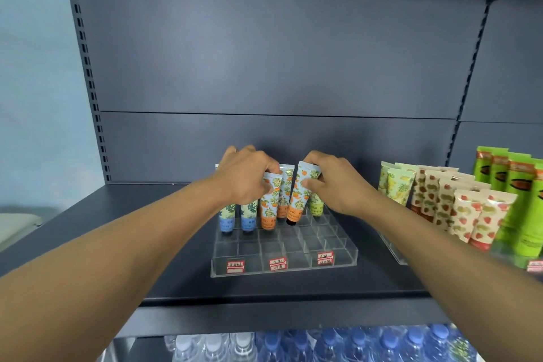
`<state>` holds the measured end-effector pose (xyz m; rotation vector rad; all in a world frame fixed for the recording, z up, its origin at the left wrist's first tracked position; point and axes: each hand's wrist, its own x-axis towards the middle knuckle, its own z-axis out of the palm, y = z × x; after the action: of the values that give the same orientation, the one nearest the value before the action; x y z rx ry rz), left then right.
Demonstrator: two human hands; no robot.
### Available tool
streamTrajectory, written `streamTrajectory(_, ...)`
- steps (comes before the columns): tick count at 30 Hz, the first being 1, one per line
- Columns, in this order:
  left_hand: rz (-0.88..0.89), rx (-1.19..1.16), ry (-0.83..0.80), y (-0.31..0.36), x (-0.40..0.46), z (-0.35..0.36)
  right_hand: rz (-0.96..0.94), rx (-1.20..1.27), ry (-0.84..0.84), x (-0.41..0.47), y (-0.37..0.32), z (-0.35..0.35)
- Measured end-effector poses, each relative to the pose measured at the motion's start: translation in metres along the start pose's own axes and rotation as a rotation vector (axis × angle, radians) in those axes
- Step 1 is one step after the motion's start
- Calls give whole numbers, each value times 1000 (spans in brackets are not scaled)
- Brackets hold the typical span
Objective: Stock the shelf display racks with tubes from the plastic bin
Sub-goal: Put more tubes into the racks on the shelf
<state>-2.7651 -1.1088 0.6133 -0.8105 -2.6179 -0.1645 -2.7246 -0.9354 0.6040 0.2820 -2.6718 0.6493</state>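
Note:
A clear acrylic display rack (293,247) with many small compartments sits on the dark shelf. Its back rows hold upright tubes: two blue ones (248,219) at the left, orange ones, and a green one (316,209) at the right. My left hand (246,176) grips the top of an orange tube (269,206) standing in the rack. My right hand (335,182) pinches the top of another orange tube (298,200), tilted, its black cap just above a compartment. The plastic bin is out of view.
A second rack (393,256) at the right holds yellow, strawberry-print and bright green tubes (517,194). Red price labels (277,264) line the front of the clear rack. Water bottles (352,344) fill the shelf below. The shelf's back panel (264,141) stands close behind the tubes.

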Motion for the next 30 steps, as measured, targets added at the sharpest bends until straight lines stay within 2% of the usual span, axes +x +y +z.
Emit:
streamTrajectory(13, -39, -62, 64, -3, 2, 4, -6, -63, -13, 7, -8, 21)
streamTrajectory(30, -69, -66, 64, -5, 3, 7, 31, -75, 0, 4, -11, 29)
